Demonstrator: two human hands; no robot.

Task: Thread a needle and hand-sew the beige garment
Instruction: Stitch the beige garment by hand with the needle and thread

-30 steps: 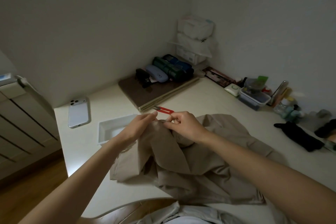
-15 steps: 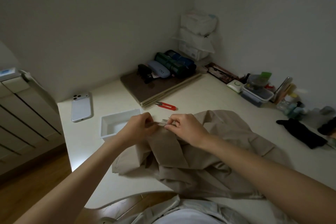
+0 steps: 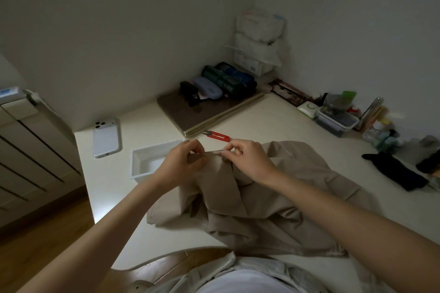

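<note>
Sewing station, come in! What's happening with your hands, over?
Left hand and right hand both pinching beige garment edge. Needle not discernible. Red snips lie just beyond, untouched.

The beige garment (image 3: 273, 200) is matt woven cloth, creased in soft folds, on a smooth pale desk (image 3: 266, 123) with a faint sheen. The red thread snips (image 3: 217, 136) look plastic-handled with metal tips, the white tray (image 3: 152, 162) smooth plastic, the phone (image 3: 106, 137) glossy, and the floor (image 3: 40, 242) wood.
</note>
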